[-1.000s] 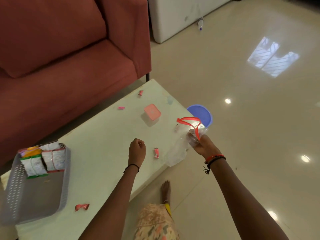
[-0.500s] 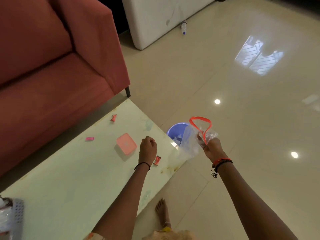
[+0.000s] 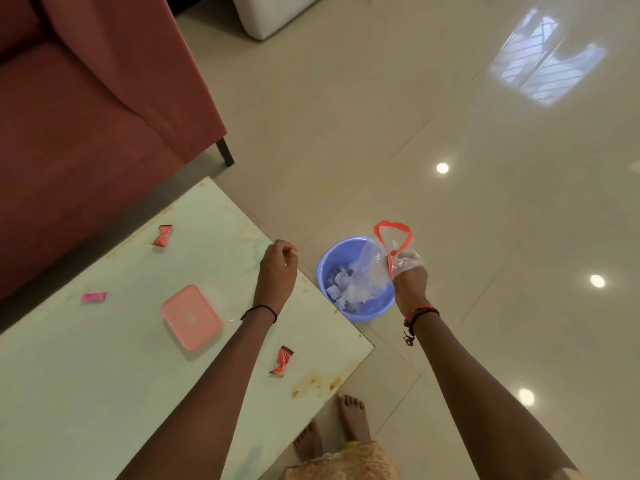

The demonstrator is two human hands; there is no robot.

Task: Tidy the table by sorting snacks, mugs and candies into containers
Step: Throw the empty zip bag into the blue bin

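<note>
Head view | clear bag [image 3: 372,271] was gripped by right hand [image 3: 410,284] over blue bucket [image 3: 377,311] | left hand [image 3: 278,268] was loosely curled, empty, above table [image 3: 104,375]

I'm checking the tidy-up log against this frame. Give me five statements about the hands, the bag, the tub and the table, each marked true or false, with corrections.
1. The right hand holds a clear plastic bag with a red zip edge. True.
2. The bag hangs over the blue tub on the floor. True.
3. The left hand grips a candy. False: it is loosely curled above the table edge, and no candy shows in it.
4. The pink lid lies inside the tub. False: it lies on the table.
5. Three wrapped candies lie on the table. True.
</note>
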